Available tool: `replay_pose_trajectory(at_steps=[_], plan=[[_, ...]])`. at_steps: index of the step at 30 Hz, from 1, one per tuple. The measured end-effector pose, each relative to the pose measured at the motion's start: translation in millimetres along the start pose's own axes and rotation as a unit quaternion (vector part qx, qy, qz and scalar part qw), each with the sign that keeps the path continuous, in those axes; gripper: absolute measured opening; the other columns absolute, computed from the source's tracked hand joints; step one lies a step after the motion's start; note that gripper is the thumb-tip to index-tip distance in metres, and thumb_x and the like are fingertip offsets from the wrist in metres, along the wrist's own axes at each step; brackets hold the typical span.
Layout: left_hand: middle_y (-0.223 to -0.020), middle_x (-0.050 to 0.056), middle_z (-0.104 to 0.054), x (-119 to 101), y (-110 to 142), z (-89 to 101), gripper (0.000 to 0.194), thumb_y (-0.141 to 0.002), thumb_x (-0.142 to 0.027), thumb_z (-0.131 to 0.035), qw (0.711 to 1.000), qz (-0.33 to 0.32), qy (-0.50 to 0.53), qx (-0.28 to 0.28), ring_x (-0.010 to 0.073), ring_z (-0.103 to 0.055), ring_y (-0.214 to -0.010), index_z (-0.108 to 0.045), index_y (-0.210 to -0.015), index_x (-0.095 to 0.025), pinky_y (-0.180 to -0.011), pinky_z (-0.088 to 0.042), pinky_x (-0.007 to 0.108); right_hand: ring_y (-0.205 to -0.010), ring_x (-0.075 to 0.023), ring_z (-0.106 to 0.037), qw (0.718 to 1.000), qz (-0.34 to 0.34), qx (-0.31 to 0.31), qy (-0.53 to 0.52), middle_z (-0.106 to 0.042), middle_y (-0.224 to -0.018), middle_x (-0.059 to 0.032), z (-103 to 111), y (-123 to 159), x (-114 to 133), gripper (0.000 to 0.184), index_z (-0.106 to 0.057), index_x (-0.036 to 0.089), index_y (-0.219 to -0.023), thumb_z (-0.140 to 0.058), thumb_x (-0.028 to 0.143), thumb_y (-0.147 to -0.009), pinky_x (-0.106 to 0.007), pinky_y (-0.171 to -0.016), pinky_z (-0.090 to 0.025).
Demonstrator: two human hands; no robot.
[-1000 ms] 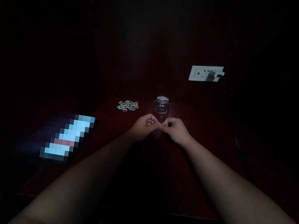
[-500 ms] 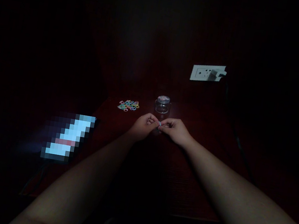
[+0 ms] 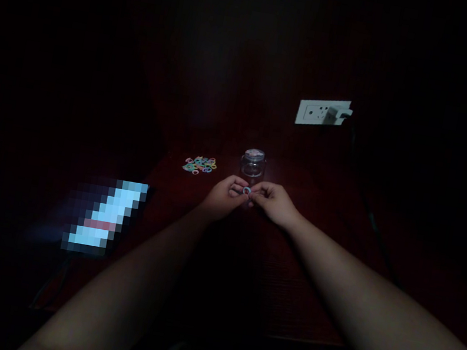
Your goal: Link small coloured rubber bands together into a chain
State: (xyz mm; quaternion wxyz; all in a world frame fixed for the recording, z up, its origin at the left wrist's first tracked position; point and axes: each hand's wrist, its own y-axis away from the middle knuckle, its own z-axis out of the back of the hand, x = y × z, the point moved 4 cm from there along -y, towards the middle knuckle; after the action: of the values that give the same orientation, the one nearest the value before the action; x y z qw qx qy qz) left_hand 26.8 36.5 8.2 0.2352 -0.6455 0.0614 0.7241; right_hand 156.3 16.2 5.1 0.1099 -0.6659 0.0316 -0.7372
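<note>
Dim light is catching my left hand (image 3: 226, 196) and right hand (image 3: 274, 203); a pixelated screen (image 3: 112, 216) is glowing bluish, and blackness is swallowing the edges.

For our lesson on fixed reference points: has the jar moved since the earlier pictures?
No; against the wall socket, the jar shows no visible shift either way.

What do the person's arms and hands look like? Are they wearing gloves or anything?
No gloves! The left hand and right hand are both bare. The left forearm and right forearm show no sleeves. I can't see a watch or bracelet on either wrist. It's too dark to tell about tiny marks.
</note>
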Motion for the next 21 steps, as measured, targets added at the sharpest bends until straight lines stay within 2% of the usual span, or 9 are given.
replay_pose_trajectory(at_steps=[4,13,18,21], plan=[[-0.073,0.001,-0.060,2.0,-0.9,0.2,0.025,-0.066,-0.018,-0.067,1.000,-0.008,-0.005,0.008,0.0059,-0.057,-0.056,-0.053,-0.086,-0.012,-0.051,-0.041,0.016,-0.051,-0.0087,-0.056,1.000,0.004,-0.005,-0.006,-0.059,-0.059,0.0010,0.5,-1.6,-1.5,0.014,-0.054,0.014,-0.071,-0.062,0.023,-0.065,-0.020,-0.051,-0.040],[-0.067,-0.001,-0.060,4.6,-3.5,6.6,0.026,-0.068,-0.022,-0.066,0.999,-0.019,0.017,-0.032,0.0079,-0.057,-0.058,-0.048,-0.085,-0.014,-0.054,-0.042,0.019,-0.051,-0.0083,-0.056,1.000,-0.001,-0.022,-0.007,-0.058,-0.061,0.0016,-0.7,-0.7,0.5,0.013,-0.049,0.016,-0.072,-0.059,0.023,-0.068,-0.020,-0.049,-0.040],[-0.063,-0.001,-0.057,4.2,-4.7,8.8,0.021,-0.068,-0.024,-0.065,0.999,-0.018,-0.006,-0.038,0.0073,-0.053,-0.055,-0.050,-0.078,-0.014,-0.052,-0.039,0.019,-0.049,-0.0071,-0.052,0.999,0.033,-0.025,-0.023,-0.056,-0.065,0.0048,-0.6,-0.6,2.4,0.034,-0.046,0.018,-0.091,-0.063,0.020,-0.061,-0.020,-0.047,-0.039],[-0.063,-0.001,-0.057,4.0,-5.1,9.7,0.020,-0.068,-0.024,-0.064,0.999,-0.020,-0.011,-0.047,0.0074,-0.052,-0.056,-0.051,-0.078,-0.013,-0.054,-0.040,0.019,-0.049,-0.0055,-0.049,0.999,0.035,-0.014,-0.006,-0.057,-0.070,0.0024,-1.8,-0.7,2.5,0.037,-0.050,0.016,-0.096,-0.062,0.016,-0.061,-0.020,-0.048,-0.039]])
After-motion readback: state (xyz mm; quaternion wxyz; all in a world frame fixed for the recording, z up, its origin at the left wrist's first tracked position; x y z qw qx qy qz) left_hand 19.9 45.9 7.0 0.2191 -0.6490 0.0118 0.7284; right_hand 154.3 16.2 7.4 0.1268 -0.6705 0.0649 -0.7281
